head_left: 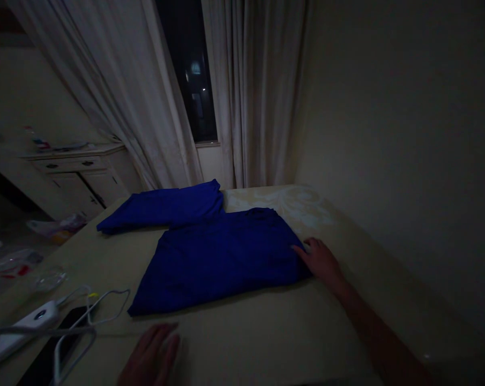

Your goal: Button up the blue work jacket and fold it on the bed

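Cloth (226,257) lies folded, deep blue, right hand (321,261) touching its edge with parted fingers, left hand (151,354) half-curled and empty.

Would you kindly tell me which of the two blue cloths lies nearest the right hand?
The front blue cloth: the right hand is at its right edge, while the rear blue cloth lies farther back and left.
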`<state>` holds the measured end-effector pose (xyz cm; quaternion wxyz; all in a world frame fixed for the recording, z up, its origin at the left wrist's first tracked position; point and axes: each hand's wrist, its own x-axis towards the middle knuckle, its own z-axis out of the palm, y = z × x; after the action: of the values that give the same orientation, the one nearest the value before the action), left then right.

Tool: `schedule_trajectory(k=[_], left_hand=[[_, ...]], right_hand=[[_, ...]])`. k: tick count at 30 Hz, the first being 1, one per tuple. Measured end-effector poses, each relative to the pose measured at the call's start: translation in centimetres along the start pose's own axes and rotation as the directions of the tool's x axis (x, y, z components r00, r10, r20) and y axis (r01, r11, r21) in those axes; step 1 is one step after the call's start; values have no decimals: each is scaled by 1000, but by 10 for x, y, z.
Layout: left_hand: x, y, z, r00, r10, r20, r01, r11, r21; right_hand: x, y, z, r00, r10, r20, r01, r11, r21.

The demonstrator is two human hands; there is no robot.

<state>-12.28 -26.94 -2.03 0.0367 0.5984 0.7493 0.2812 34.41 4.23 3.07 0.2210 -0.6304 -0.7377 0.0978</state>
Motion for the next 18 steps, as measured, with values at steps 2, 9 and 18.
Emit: schedule_trajectory(k=[2,9,18], left_hand=[[36,26,8,999,-1,-39,1,1000,13],[158,-7,-3,946,-315,-75,324,928,185],[208,36,29,825,-477,302,564,716,-411]], right_hand=[[27,-17,3,993,72,97,-79,994,76],[49,-31,33,956,-201,213,79,877,474],[34,84,-48,921,-20,389,-119,937,330]])
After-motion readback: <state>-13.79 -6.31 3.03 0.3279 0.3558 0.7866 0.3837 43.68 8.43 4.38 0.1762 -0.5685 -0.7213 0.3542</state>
